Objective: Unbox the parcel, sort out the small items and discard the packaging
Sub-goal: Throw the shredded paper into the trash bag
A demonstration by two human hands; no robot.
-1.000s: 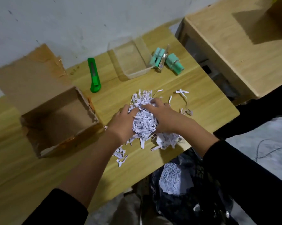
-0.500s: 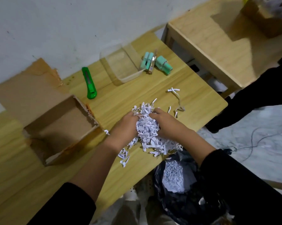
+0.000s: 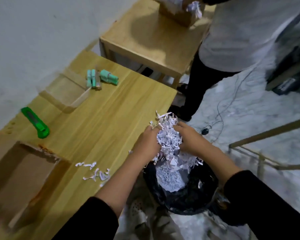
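A person's left hand and right hand pressed together around a wad of shredded paper filler, held at the table's edge directly above a black-lined bin already holding more shreds. The cardboard box sat opened and seemingly emptied, well to the left of the hands. Mint-green small items lay far beyond the grip, beside a clear plastic tray, apparently not yet sorted into it. A few stray shreds remained on the table just left of the wrists, near a green utility knife.
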